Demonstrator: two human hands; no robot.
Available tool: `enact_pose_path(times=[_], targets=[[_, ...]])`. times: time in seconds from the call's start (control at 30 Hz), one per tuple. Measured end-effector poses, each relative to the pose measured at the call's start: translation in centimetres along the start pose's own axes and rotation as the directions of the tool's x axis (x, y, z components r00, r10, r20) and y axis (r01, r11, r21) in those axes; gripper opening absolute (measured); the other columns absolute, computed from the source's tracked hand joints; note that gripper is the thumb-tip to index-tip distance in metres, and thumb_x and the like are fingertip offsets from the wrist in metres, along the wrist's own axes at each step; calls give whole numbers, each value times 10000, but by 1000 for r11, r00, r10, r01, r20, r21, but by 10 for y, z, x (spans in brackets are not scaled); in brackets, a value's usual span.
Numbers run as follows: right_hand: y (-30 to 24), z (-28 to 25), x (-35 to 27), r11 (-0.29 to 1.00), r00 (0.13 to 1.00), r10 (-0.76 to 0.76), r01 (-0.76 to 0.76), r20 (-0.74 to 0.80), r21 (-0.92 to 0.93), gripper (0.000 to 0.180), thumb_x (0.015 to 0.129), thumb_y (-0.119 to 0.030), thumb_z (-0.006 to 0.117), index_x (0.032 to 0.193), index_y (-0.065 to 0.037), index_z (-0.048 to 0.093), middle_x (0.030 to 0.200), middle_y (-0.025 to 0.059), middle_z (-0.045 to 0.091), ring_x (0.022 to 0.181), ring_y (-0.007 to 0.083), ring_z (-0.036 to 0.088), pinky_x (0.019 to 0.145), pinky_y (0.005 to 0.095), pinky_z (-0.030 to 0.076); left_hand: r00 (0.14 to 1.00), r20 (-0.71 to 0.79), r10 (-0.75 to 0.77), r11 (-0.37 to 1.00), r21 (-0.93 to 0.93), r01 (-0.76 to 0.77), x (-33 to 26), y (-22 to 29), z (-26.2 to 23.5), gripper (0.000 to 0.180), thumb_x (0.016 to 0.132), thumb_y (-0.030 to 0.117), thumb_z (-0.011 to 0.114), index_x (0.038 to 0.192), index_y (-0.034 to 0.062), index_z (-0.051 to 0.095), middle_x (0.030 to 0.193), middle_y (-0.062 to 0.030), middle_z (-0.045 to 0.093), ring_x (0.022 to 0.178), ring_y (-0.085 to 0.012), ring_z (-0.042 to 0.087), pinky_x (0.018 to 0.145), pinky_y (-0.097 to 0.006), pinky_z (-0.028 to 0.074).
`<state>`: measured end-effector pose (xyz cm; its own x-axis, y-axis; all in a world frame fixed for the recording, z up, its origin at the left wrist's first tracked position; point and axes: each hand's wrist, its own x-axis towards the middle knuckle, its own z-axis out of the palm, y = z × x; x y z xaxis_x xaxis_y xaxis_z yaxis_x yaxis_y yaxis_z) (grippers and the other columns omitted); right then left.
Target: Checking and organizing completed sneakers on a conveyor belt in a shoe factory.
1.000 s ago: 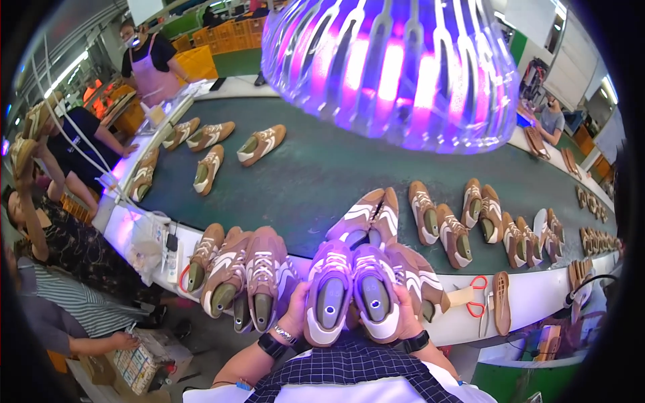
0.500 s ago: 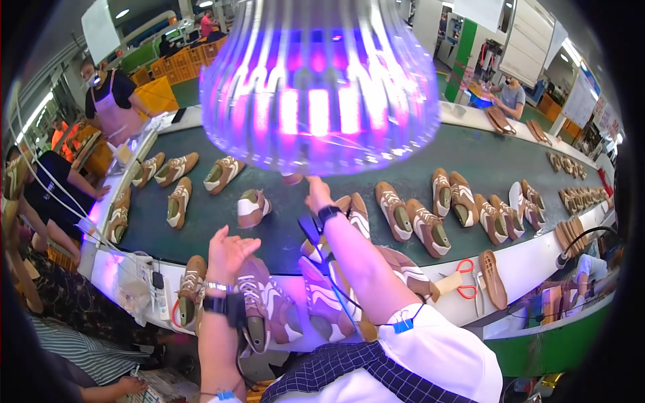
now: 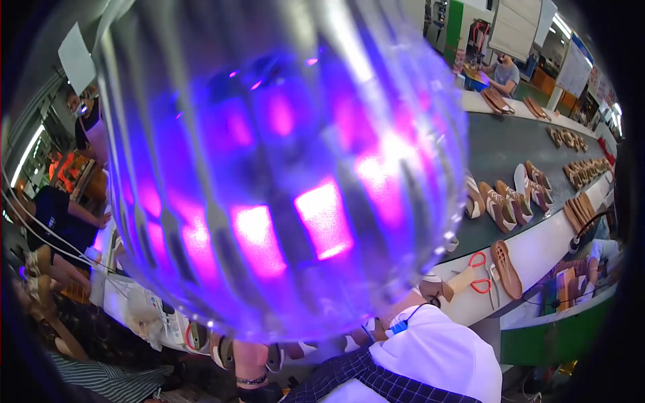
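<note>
Filling most of the view, a ribbed lamp shade (image 3: 282, 168) glowing purple hides both hands, so their grip cannot be told. Tan shoes (image 3: 500, 201) lie on the dark conveyor belt (image 3: 510, 144); red-handled scissors (image 3: 478, 272) rest beside a brown insole (image 3: 506, 269).

Head view, close under purple lamp (image 3: 282, 168)

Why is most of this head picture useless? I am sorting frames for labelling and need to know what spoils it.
In the head view a ribbed, purple-glowing translucent lamp shade looms close, blurred and glaring, hiding both hands; fisheye bending curves the dark green conveyor belt; only the red-handled scissors and tan shoes at right stay sharp.
</note>
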<state>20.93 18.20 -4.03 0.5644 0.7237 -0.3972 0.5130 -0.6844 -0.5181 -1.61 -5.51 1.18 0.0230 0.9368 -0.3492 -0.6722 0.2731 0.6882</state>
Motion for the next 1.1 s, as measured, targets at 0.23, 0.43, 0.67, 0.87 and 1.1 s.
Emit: enact_pose_path(times=[0.23, 0.43, 0.67, 0.87, 1.1], targets=[[5, 34, 15, 850, 851, -524, 522, -17, -67, 784, 596, -321, 753, 1211, 41, 426, 1243, 259, 434, 1143, 389, 443, 907, 468, 410, 995, 61, -77, 987, 149, 67, -17, -1, 32, 409, 868, 271, 484, 1138, -35, 458, 1030, -220, 584, 901, -301, 608, 805, -436, 517], [5, 57, 38, 932, 976, -174, 120, 131, 341, 987, 613, -207, 740, 1335, 74, 127, 1386, 316, 124, 1119, 467, 437, 923, 435, 434, 998, -1, -70, 990, 125, 70, -30, -13, 40, 361, 849, 199, 494, 1118, -40, 457, 1007, -230, 585, 898, -303, 608, 815, -434, 512], [16, 54, 46, 840, 984, -167, 172, -56, 515, 821, 573, -155, 740, 1221, 111, 313, 1280, 335, 288, 999, 386, 541, 852, 429, 470, 996, 31, -80, 990, 116, 76, -35, -11, 43, 338, 875, 204, 465, 1120, -27, 455, 1009, -211, 588, 899, -291, 608, 812, -414, 513], [33, -63, -12, 464, 767, -576, 24, 281, 886, 459, 601, -146, 720, 977, 67, 565, 879, 141, 638, 744, 218, 640, 654, 323, 522, 1000, -13, -7, 987, 161, 9, 2, -20, 57, 363, 898, 286, 470, 1133, 9, 458, 1010, -188, 575, 903, -281, 589, 845, -420, 488], [101, -162, -100, 443, 488, -811, 148, 324, 884, 580, 770, -161, 703, 1235, 38, 419, 1152, 156, 544, 1007, 174, 567, 841, 293, 466, 990, 128, -66, 977, -194, 91, 13, -50, 85, 558, 889, 398, 452, 1283, 9, 381, 1210, -188, 501, 1100, -333, 509, 950, -491, 404]])
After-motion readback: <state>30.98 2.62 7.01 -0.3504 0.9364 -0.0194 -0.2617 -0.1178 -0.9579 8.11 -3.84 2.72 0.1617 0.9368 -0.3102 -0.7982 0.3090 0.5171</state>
